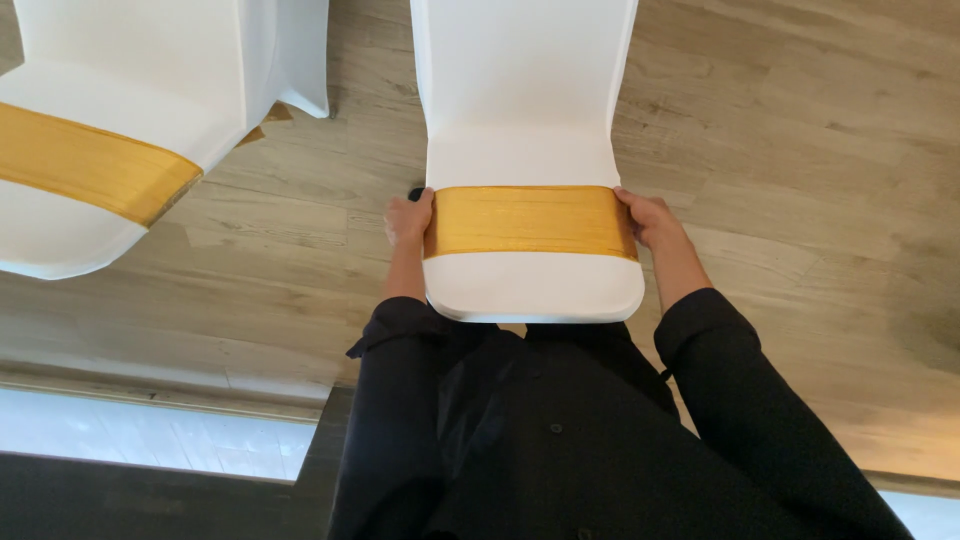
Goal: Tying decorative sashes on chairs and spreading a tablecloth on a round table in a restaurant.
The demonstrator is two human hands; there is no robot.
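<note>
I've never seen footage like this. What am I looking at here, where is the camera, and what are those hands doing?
The camera sits on a person's head and looks straight down, so you see their own dark-sleeved arms. In front of them stands a chair in a white cover, seen from above its back. A gold sash is wrapped across the chair back. The left hand grips the sash's left edge and the right hand grips its right edge. A second covered chair with its own gold band stands at upper left, on a wooden floor.
</note>
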